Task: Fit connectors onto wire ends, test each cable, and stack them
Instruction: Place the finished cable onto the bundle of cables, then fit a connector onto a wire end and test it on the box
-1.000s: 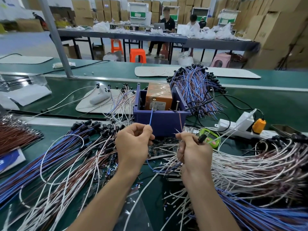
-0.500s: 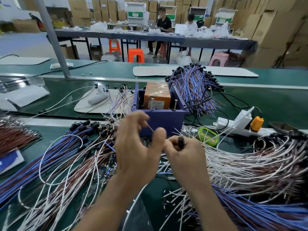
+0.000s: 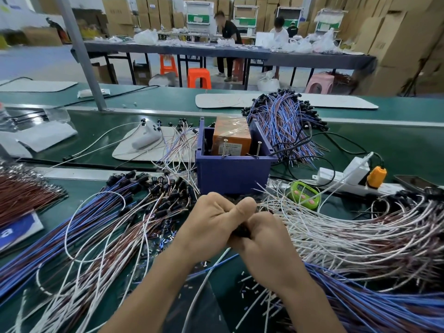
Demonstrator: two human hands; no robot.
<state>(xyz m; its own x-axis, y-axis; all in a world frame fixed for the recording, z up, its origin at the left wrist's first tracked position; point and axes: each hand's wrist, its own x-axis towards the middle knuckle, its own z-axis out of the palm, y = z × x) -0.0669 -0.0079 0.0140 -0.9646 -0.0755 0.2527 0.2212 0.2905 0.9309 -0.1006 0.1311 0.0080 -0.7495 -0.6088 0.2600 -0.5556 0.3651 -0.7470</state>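
Warehouse floor, cartons stacked at the back, people seated at a far table. Green counter (image 3: 384, 145) in front, strewn with cut leads: blue and brown bundles on the left (image 3: 72, 222), white ones heaped on the right (image 3: 336, 231).

A second ago the hands were apart, the left pinching a wire end upright and the right holding a connector. Now they are closed together just in front of the blue box (image 3: 230, 174). Left hand (image 3: 211, 227) and right hand (image 3: 264, 239) are both clenched, thumbs touching, gripping the black connector (image 3: 241, 233). Only a dark sliver of it shows in the seam between the palms. Reads as the push-fit itself: wire end being driven into the connector. Testing and stacking not yet reached for this cable.

Orientation: a white wire (image 3: 209, 272) and a blue wire (image 3: 213, 264) run out from under the hands. Their long axes run back toward the worker and slightly left, with the working ends pointing away into the grip. Cannot tell which of the two is seated in the connector. The connector's own axis is hidden.

Finished cables with black ends lie fanned behind the box (image 3: 283, 121).
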